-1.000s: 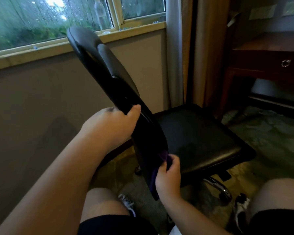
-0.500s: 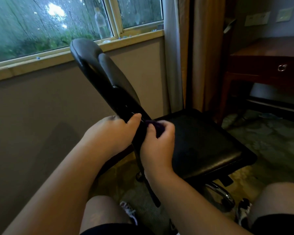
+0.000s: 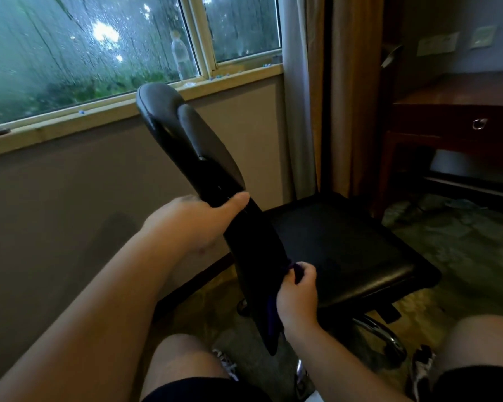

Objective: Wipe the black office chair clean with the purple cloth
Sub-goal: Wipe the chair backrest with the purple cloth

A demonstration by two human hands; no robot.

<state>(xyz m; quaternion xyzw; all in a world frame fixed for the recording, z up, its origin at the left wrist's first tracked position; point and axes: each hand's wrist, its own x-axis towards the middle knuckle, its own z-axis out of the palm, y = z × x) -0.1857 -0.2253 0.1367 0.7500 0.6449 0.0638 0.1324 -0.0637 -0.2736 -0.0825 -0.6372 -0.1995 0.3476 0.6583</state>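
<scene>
The black office chair (image 3: 340, 250) stands in front of me, seen from its side, with the backrest (image 3: 186, 140) leaning up toward the window. My left hand (image 3: 192, 221) grips the backrest's edge about halfway up, thumb on the near face. My right hand (image 3: 298, 294) holds the purple cloth (image 3: 296, 269) against the lower part of the backrest, close to where it meets the seat. Only small dark purple bits of the cloth show at my fingers and below my palm.
A wall with a rain-streaked window (image 3: 84, 53) is right behind the chair, a plastic bottle (image 3: 182, 58) on its sill. Curtains (image 3: 323, 97) hang at the corner. A dark wooden desk (image 3: 462, 126) stands at the right. My knees and shoes frame the chair's chrome base (image 3: 384, 338).
My right hand went up the backrest with the cloth to beside my left hand, then back down to the lower part. My left hand kept its grip.
</scene>
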